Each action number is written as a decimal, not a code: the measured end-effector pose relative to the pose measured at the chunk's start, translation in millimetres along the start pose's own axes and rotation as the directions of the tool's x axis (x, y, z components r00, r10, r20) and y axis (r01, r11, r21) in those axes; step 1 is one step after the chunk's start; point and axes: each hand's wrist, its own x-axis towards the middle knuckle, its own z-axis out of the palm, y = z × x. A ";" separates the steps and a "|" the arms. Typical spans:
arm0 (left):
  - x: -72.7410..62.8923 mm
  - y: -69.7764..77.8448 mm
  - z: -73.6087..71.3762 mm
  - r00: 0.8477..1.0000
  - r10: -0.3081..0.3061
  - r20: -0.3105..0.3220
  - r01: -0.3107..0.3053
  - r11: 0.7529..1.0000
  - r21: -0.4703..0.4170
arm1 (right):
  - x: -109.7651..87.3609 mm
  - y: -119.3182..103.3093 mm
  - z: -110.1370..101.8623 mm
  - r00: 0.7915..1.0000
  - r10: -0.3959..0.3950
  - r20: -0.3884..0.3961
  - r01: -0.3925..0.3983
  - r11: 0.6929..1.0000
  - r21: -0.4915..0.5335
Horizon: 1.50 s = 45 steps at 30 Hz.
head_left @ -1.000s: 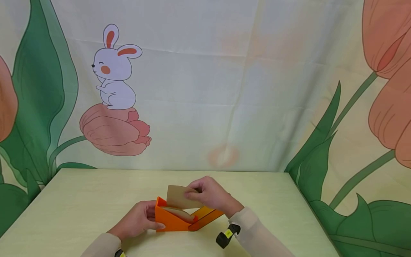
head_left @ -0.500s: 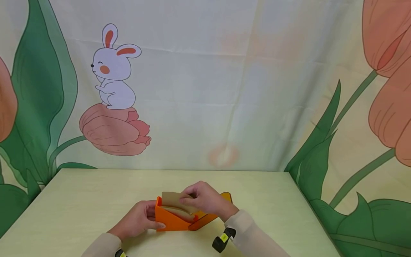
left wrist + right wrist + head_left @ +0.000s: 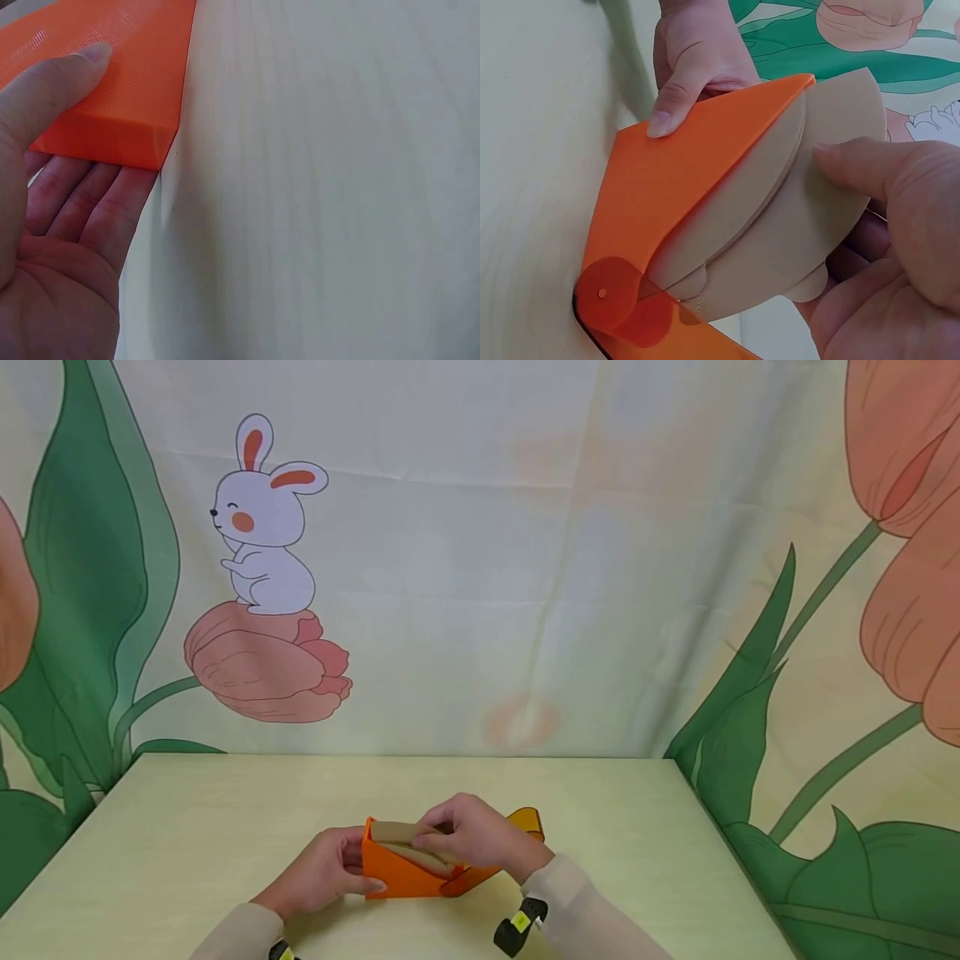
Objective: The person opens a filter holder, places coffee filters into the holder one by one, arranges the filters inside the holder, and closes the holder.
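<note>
An orange coffee filter holder (image 3: 401,878) stands on the table, its amber see-through lid (image 3: 527,818) swung out to the right on a hinge. My left hand (image 3: 330,870) grips the holder's left end, thumb on the front face and fingers behind. Between thumb and fingers, my right hand (image 3: 476,837) pinches a brown paper coffee filter (image 3: 847,109), which sits partly down in the holder behind other filters (image 3: 739,199). In the right wrist view the pinched filter stands out above the holder's slanted edge. The left wrist view shows the left thumb flat on the orange wall (image 3: 142,67).
The pale wooden table (image 3: 225,802) spreads around the holder. Behind it hangs a cloth backdrop (image 3: 450,568) printed with a rabbit and tulips. A black strap device (image 3: 519,927) is worn on the right wrist.
My right hand has moved down and slightly left, lowering the pinched coffee filter into the holder behind the others. The left hand has stayed in place on the holder.
</note>
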 end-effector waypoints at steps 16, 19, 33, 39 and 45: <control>-0.3 -1.6 0.7 1.000 -0.009 -0.011 0.009 1.000 0.003 | 0.0 -0.8 13.3 0.999 0.024 0.021 -0.024 1.000 -0.018; 0.1 -1.6 0.4 1.000 -0.006 -0.012 0.006 1.000 0.007 | 0.6 0.1 15.1 1.000 0.020 0.024 -0.019 0.999 -0.030; 1.3 -0.3 0.7 0.999 -0.042 -0.033 0.042 0.999 0.005 | 6.0 7.2 29.2 0.999 -0.049 -0.022 0.044 0.981 -0.187; 1.6 0.5 1.5 0.998 -0.054 -0.041 0.055 0.998 0.023 | 7.2 7.7 32.5 0.999 -0.045 -0.030 0.038 0.981 -0.188; 0.2 2.2 1.5 0.998 -0.047 -0.035 0.048 0.999 0.019 | 6.9 7.2 33.7 0.999 -0.034 -0.025 0.029 0.980 -0.197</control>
